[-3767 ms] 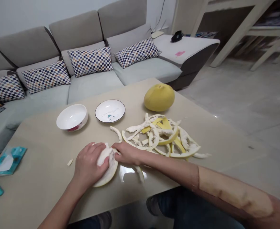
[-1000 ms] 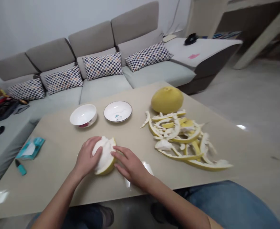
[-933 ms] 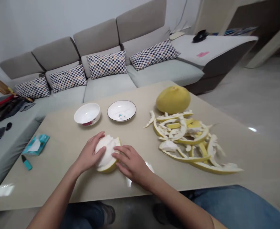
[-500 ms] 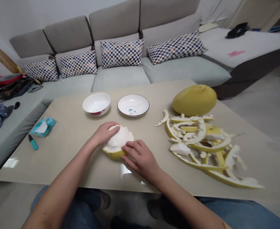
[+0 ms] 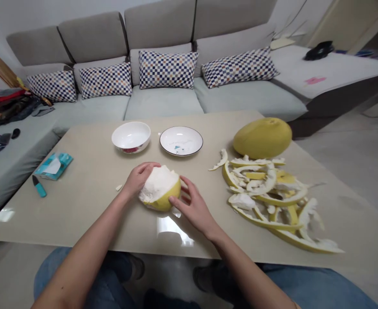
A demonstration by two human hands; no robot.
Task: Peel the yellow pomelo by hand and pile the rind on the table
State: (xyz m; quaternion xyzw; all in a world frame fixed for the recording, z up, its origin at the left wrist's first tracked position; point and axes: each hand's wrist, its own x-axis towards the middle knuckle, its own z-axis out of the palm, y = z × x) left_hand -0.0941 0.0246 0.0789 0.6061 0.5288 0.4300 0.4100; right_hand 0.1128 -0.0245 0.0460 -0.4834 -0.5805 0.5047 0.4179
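A partly peeled pomelo (image 5: 161,188) is between my two hands above the near middle of the table. White pith covers its top and left, while yellow rind remains on its lower right. My left hand (image 5: 139,178) grips the left side, its fingers curled over the far edge and partly hidden. On the right side, my right hand (image 5: 191,201) has its thumb against the rind and its fingers bent around the back. A small pale scrap (image 5: 119,187) lies just left of my left hand.
A heap of pomelo peel (image 5: 269,193) lies to the right, before a whole pomelo (image 5: 262,138). Farther back stand a white bowl (image 5: 131,136) and a plate (image 5: 181,140). At left are a tissue pack (image 5: 54,165) and a teal-handled knife (image 5: 40,187). A sofa (image 5: 163,103) lines the far side.
The pomelo has been turned and tilted, so more yellow rind faces me on the right. My right hand has shifted its grip higher along that side. A small scrap now shows beside my left hand.
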